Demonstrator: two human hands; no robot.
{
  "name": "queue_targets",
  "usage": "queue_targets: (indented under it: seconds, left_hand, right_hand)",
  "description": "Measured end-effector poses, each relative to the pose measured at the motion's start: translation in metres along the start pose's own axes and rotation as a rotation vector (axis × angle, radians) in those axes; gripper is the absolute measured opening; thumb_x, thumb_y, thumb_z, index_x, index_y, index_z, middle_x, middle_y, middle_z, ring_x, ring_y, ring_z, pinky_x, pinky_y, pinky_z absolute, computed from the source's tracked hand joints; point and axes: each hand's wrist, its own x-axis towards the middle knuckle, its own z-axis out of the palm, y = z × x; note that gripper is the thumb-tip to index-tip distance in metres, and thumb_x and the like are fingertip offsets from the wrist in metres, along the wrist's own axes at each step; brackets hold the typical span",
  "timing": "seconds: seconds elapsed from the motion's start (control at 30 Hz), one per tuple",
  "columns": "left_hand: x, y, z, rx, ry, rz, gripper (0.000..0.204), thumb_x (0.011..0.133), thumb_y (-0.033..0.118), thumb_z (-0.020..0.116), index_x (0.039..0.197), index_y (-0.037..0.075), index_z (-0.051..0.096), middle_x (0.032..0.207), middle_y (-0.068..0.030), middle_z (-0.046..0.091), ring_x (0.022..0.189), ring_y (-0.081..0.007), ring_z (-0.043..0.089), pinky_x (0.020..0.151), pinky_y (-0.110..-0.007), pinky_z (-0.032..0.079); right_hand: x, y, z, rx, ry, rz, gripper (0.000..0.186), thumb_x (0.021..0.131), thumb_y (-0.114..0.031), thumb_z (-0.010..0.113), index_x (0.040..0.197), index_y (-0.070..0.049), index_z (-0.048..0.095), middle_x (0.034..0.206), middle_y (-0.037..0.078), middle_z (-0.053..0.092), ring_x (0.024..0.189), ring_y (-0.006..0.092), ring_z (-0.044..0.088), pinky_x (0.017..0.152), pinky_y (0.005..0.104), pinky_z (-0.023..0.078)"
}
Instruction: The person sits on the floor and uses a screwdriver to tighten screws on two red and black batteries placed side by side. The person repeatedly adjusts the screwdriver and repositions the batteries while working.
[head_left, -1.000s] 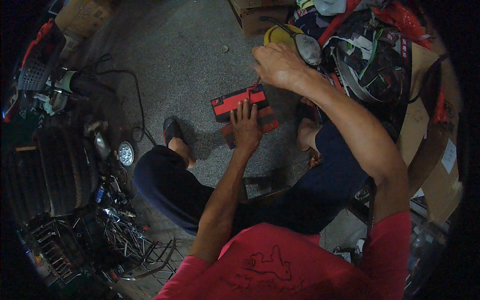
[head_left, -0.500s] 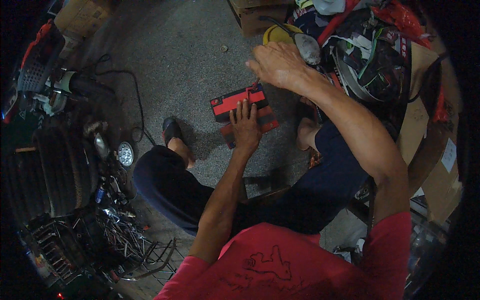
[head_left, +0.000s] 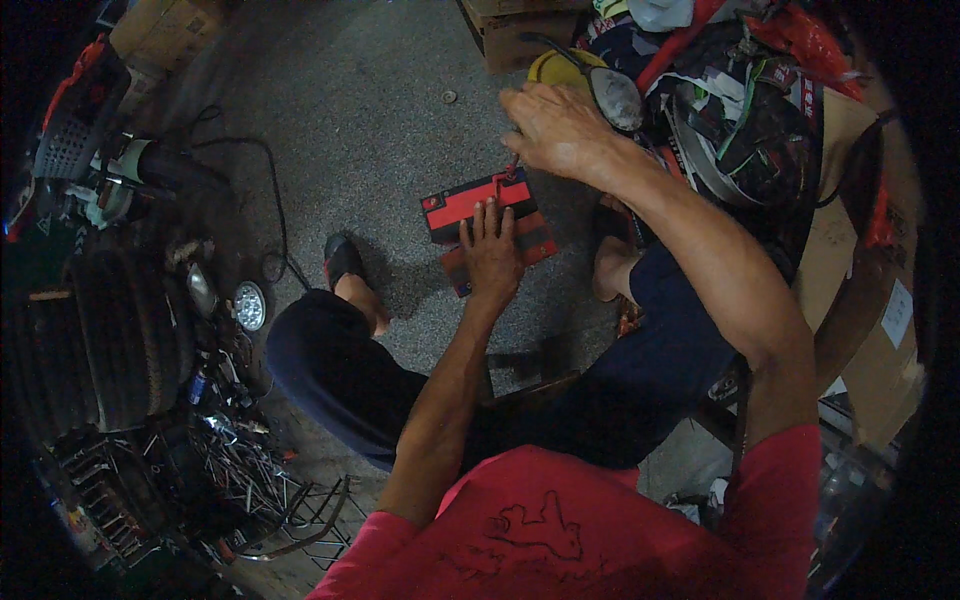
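Two red-and-black battery-like blocks sit on the floor between my feet, the upper block (head_left: 450,210) partly over or against the lower block (head_left: 535,240). My left hand (head_left: 488,255) rests with fingers spread across the upper block and over the lower one. Above them, my right hand (head_left: 550,125) is closed on a slim tool (head_left: 515,160), mostly hidden by the hand, which reaches down toward a small red piece (head_left: 503,183) at the upper block's back right. Whether the tool touches that piece I cannot tell.
Tyres (head_left: 120,335), metal parts (head_left: 235,460), a round lamp (head_left: 250,306) and a black cable (head_left: 275,200) lie left. Piled bags and straps (head_left: 740,110), flattened cardboard (head_left: 850,370) and a yellow object (head_left: 550,68) are right. Cardboard boxes (head_left: 520,35) stand at the back.
My right hand has shifted very slightly, its fingers changing position a little around the tool. My left hand and the blocks stay where they were.
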Motion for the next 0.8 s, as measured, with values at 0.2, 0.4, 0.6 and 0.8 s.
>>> queue_targets:
  seconds: [0.2,0.4,0.6,0.8]
  left_hand:
    - [0.000,-0.001,0.001,0.003,0.003,-0.009,0.057,0.076,0.019,0.063,0.129,0.005,0.046,0.143,-0.0191,0.032,0.136,-0.0353,0.024,0.108,-0.056,0.016]
    - [0.001,0.001,0.000,0.015,-0.006,-0.007,0.058,0.076,0.018,0.064,0.130,0.006,0.045,0.143,-0.0189,0.032,0.136,-0.0350,0.025,0.108,-0.055,0.017]
    - [0.000,0.001,-0.001,0.017,-0.013,-0.011,0.061,0.074,0.017,0.065,0.130,0.005,0.045,0.143,-0.0188,0.032,0.136,-0.0348,0.025,0.108,-0.055,0.017]
    - [-0.002,-0.002,0.001,0.012,0.019,-0.007,0.063,0.072,0.017,0.066,0.129,0.005,0.044,0.143,-0.0187,0.032,0.135,-0.0350,0.025,0.108,-0.055,0.018]
  right_hand:
    - [0.005,-0.007,-0.011,-0.039,-0.054,0.091,0.026,0.083,-0.024,0.058,0.086,0.002,0.059,0.086,0.023,0.062,0.087,0.0401,0.060,0.077,0.0486,0.046]
    - [0.005,0.000,-0.004,-0.038,-0.035,0.073,0.023,0.080,-0.019,0.057,0.091,0.002,0.057,0.091,0.023,0.060,0.093,0.0395,0.057,0.081,0.0479,0.045]
    - [0.007,0.004,0.002,0.031,-0.078,0.034,0.028,0.075,-0.012,0.057,0.100,0.001,0.053,0.099,0.022,0.056,0.100,0.0386,0.054,0.086,0.0468,0.043]
    - [0.008,-0.005,-0.008,0.027,-0.163,0.031,0.028,0.079,-0.017,0.061,0.101,0.000,0.054,0.098,0.019,0.057,0.099,0.0371,0.055,0.085,0.0453,0.044]
